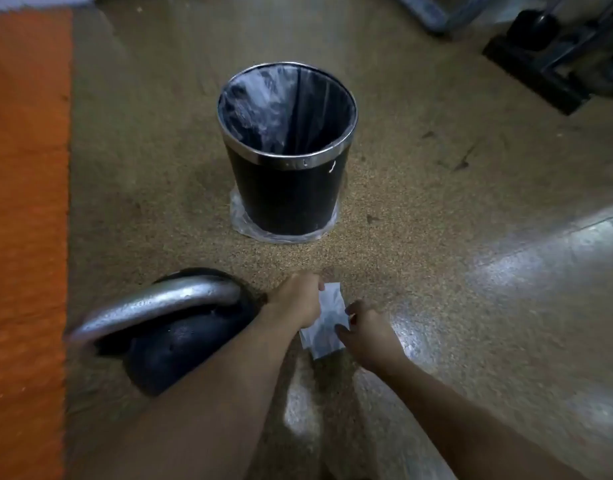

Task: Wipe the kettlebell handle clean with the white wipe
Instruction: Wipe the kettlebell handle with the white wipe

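So we've got the white wipe point(327, 320) pinched between both hands, left hand point(295, 299) on its far edge and right hand point(366, 329) on the near side, just right of the kettlebell point(180, 341). Probably best to open it flat first, then wrap it fully round the silver handle point(152, 306).

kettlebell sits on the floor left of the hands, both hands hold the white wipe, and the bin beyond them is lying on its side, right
Not quite. The head view shows the bin standing upright, its open top facing up and lined with a clear bag. The rest holds: the kettlebell sits on the floor left of the hands, and the left hand and right hand both hold the white wipe.
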Available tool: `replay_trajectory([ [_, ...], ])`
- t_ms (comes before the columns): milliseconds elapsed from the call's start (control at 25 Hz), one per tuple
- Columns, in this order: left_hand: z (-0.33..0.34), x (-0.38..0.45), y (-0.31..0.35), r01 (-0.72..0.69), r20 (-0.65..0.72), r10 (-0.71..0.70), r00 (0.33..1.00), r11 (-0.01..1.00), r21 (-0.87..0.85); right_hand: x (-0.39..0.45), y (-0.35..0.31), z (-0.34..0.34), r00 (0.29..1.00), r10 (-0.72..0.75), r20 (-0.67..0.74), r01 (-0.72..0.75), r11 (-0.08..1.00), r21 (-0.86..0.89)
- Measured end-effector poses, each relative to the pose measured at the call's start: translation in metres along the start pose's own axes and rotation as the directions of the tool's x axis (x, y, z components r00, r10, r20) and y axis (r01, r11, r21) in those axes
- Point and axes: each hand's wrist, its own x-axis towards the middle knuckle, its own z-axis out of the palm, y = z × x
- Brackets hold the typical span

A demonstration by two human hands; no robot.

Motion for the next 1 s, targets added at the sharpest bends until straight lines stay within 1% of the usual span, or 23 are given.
replay_trajectory([
  [80,0.009,0.008,-0.002,0.038,-0.086,-0.035,0.996,0.999,0.037,0.007,0.006,0.011,0.998,0.061,-0.018,-0.06,0.997,0.041],
  [120,0.015,0.011,-0.003,0.052,-0.107,-0.046,0.993,0.997,0.057,0.009,0.01,0.017,0.995,0.095,-0.016,-0.094,0.992,0.08],
  [160,0.021,0.013,-0.004,0.062,-0.119,-0.055,0.991,0.996,0.062,0.007,0.01,0.019,0.989,0.146,-0.015,-0.143,0.982,0.124],
  [240,0.029,0.018,-0.004,0.087,-0.083,-0.081,0.993,0.994,0.072,0.009,0.012,0.027,0.975,0.22,-0.02,-0.212,0.957,0.197],
  [280,0.032,0.019,-0.004,0.1,-0.079,-0.094,0.992,0.991,0.088,0.011,0.014,0.03,0.97,0.24,-0.018,-0.232,0.951,0.203],
  [320,0.033,0.021,-0.005,0.107,-0.104,-0.095,0.99,0.988,0.11,0.012,0.012,0.03,0.967,0.254,-0.012,-0.248,0.953,0.173],
  [440,0.032,0.025,-0.002,0.117,-0.146,-0.09,0.985,0.975,0.187,0.017,0.016,0.032,0.969,0.245,0.029,-0.247,0.963,0.106],
  [480,0.031,0.026,0.0,0.105,-0.15,-0.074,0.986,0.972,0.211,0.016,0.014,0.029,0.964,0.26,0.048,-0.264,0.957,0.119],
  [520,0.029,0.024,0.001,0.092,-0.136,-0.063,0.989,0.972,0.214,0.016,0.011,0.026,0.962,0.267,0.061,-0.273,0.946,0.174],
  [560,0.028,0.022,0.002,0.077,-0.111,-0.057,0.992,0.981,0.181,0.013,0.009,0.024,0.954,0.288,0.081,-0.299,0.919,0.257],
  [600,0.024,0.018,0.005,0.066,-0.086,-0.057,0.995,0.992,0.109,0.009,0.006,0.021,0.951,0.299,0.076,-0.306,0.884,0.354],
  [680,0.011,0.005,0.011,0.063,-0.092,-0.072,0.993,0.993,-0.099,-0.002,-0.002,0.008,0.938,0.341,0.06,-0.312,0.758,0.573],
  [720,0.004,-0.003,0.016,0.048,-0.105,-0.071,0.992,0.978,-0.204,-0.006,-0.006,0.001,0.926,0.371,0.066,-0.312,0.658,0.686],
  [800,-0.015,-0.021,0.026,-0.031,-0.119,-0.012,0.993,0.935,-0.354,-0.01,-0.009,-0.008,0.91,0.395,0.125,-0.295,0.407,0.865],
  [880,-0.031,-0.041,0.036,-0.137,-0.167,0.08,0.983,0.921,-0.364,-0.007,-0.017,-0.015,0.917,0.35,0.193,-0.268,0.181,0.946],
  [1000,-0.046,-0.073,0.048,-0.281,-0.29,0.202,0.935,0.923,-0.262,-0.01,-0.036,-0.03,0.924,0.262,0.277,-0.257,-0.11,0.96],
])
